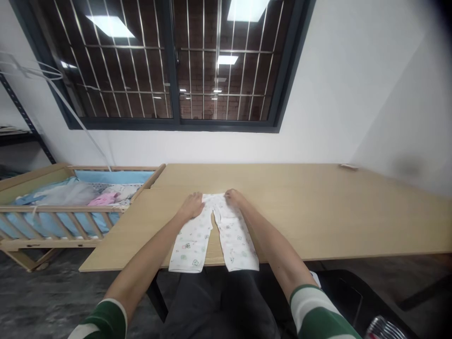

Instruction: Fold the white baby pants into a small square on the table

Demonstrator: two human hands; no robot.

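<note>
A pair of white baby pants (233, 233) with small green and pink animal prints lies flat on the wooden table (300, 207). Its waistband points away from me, and both leg ends hang slightly over the near edge. My left hand (192, 205) grips the left side near the waistband, fingers closed on the cloth. At the opposite corner of the waistband, my right hand (234, 198) pinches the fabric; its fingertips are partly hidden. The two legs are spread apart, with table showing between them.
To the left stands a wooden crib (67, 209) with blue lining, holding a pink cloth (104, 198) and other bedding. A barred window (176, 125) is in the wall behind. A small flat object (348, 166) lies at the table's far right edge. A black chair (339, 292) is below right.
</note>
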